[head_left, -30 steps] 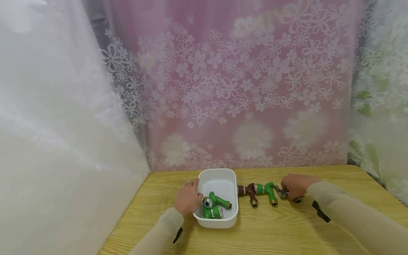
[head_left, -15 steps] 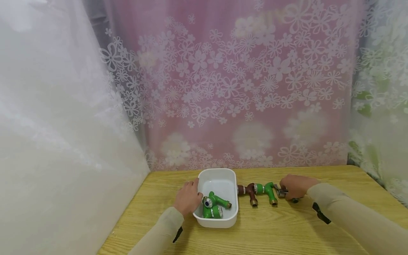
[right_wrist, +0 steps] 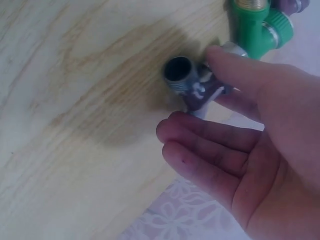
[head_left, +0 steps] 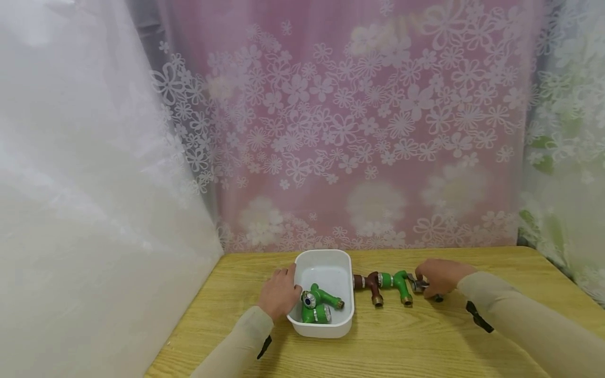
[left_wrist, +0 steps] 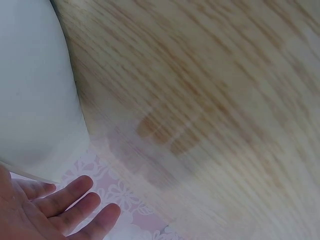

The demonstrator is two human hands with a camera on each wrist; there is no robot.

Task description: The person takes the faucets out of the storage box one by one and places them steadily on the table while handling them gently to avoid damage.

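Note:
My left hand [head_left: 279, 293] holds the left rim of a white plastic tub [head_left: 327, 331], thumb over the edge. The left wrist view shows its other fingers [left_wrist: 75, 192] loosely extended outside the wall. Inside the tub lie two green taps [head_left: 326, 298], one partly over the other. My right hand [head_left: 439, 276] pinches a silver metal tap [right_wrist: 202, 92] between thumb and forefinger, low over the table; its threaded end faces the camera in the right wrist view. Just left of it lies another green tap [head_left: 400, 286], beside a dark red tap [head_left: 373, 287] at the tub's right wall.
The wooden table [head_left: 392, 346] reaches back to a pink flowered curtain [head_left: 331, 157]. A white sheet [head_left: 94, 184] hangs along the left side, and a pale leaf-patterned curtain [head_left: 562, 184] hangs at the right.
The right hand, with the silver tap, has shifted only slightly near the row's right end. The left hand, the tub and the other taps have stayed in place.

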